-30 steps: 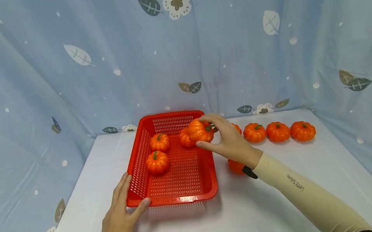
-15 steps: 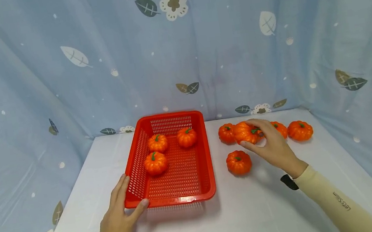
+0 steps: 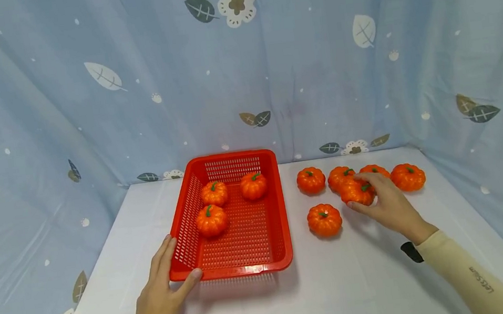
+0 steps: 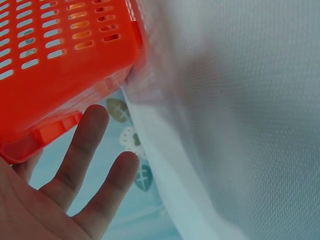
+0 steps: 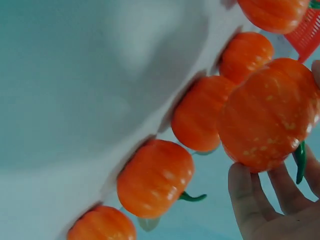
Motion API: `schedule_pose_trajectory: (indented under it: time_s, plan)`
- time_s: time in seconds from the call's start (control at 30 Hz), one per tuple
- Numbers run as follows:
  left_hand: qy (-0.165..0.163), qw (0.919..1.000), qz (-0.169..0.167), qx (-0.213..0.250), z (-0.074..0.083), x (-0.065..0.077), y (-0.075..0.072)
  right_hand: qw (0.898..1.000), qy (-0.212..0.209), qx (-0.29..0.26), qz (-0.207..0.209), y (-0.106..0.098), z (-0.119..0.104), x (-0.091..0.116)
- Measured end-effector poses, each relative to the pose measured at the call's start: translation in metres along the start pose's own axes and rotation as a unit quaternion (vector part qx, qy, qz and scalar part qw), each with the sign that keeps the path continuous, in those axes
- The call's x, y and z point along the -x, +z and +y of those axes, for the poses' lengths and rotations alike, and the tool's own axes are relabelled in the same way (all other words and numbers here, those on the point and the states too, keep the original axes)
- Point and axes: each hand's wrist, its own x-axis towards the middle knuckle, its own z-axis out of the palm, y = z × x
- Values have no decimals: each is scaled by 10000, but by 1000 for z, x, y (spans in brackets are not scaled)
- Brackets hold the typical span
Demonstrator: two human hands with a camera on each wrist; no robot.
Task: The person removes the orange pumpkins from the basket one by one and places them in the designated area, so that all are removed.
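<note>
My right hand (image 3: 394, 212) grips a small orange toy pumpkin (image 3: 355, 192) with a green stem, right of the basket. In the head view it overlaps the back row of pumpkins; in the right wrist view the pumpkin (image 5: 267, 117) shows pale speckles on its underside, with the fingers at its sides. My left hand (image 3: 158, 299) rests at the near left corner of a red plastic basket (image 3: 247, 270), fingers straight along the side and thumb at the front rim. Inside the basket sit three pumpkins, one of them (image 3: 211, 220) nearer the front.
Behind the held pumpkin, several more form a row, from a left one (image 3: 311, 181) to a right one (image 3: 408, 177). Another pumpkin (image 3: 324, 220) lies nearer me, beside the basket. A white cloth (image 3: 327, 295) covers the table, with a blue patterned curtain (image 3: 315, 63) behind.
My right hand has carried the gripped pumpkin from over the basket rightward, then lowered it slightly toward me in front of the row. My left hand has stayed at the basket corner.
</note>
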Motion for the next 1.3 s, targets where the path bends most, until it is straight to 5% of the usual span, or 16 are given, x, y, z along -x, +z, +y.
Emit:
schedule_pose_trajectory:
  time_s: [0.5,1.3]
  plan:
    - [44,10000,55,-4,-1,0,3,9980,95,151,-607,20,20,3]
    - [39,9999,102,38,-4,1,0,9987,42,253,-448,29,17,3]
